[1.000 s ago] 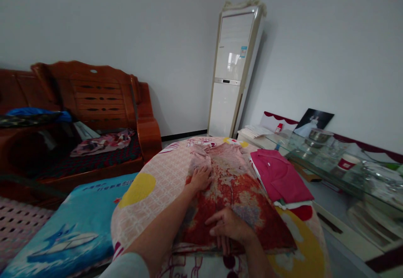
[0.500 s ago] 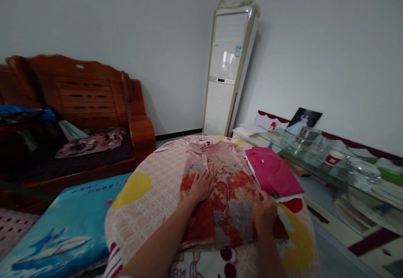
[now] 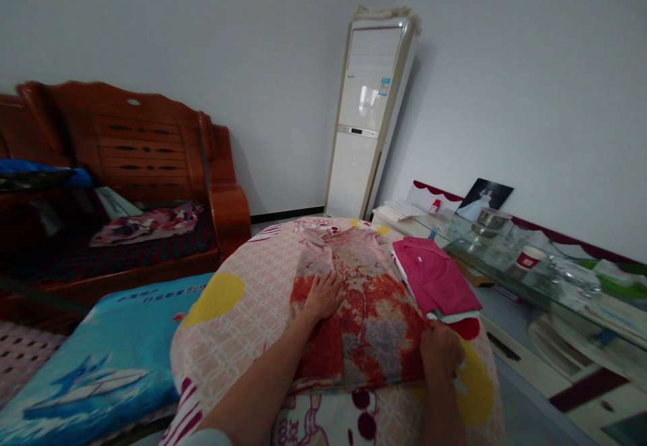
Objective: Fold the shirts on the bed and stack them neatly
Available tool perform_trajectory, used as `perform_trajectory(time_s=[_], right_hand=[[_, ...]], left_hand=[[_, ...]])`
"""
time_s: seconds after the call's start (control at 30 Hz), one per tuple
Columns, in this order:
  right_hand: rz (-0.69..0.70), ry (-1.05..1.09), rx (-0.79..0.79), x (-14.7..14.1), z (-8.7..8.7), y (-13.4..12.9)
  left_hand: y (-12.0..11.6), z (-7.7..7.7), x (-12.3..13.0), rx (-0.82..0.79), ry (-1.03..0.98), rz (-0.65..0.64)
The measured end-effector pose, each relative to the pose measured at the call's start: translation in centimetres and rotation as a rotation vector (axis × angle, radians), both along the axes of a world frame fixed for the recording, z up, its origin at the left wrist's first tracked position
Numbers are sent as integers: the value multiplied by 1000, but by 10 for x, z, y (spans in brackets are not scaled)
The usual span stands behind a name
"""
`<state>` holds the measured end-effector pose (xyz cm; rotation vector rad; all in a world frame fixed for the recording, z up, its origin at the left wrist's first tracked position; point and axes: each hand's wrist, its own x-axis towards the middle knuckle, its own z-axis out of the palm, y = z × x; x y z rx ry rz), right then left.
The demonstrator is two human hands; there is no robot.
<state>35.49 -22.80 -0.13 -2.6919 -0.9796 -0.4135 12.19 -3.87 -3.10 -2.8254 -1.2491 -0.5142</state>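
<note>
A pink, rust-red and grey patterned garment lies spread on a round surface with a patterned cloth. Its left part is folded inward, making a vertical edge near the middle. My left hand rests flat on that folded part, fingers apart. At the garment's right edge, my right hand is closed on the fabric. Just beyond it, to the upper right, sits a stack of folded clothes with a magenta one on top and white ones below.
A wooden sofa with a crumpled cloth stands at the left, a blue printed cushion below it. At the right a glass-topped cabinet holds a cup, bowls and a photo. A tall white air conditioner stands behind.
My right hand has moved to the right and closed on the garment's edge, whose lower right corner no longer spreads out beyond it. My left hand has stayed on the fabric.
</note>
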Motion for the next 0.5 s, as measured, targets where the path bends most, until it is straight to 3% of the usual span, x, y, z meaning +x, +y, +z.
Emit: perform_trajectory(time_s=[0.17, 0.3, 0.5], right_hand=[[237, -8, 21, -46, 18, 15], [443, 107, -64, -78, 16, 27], [657, 385, -71, -82, 12, 29]], left_hand=[[2, -3, 0, -5, -6, -6], [3, -5, -1, 14, -7, -4], [2, -3, -1, -2, -16, -4]])
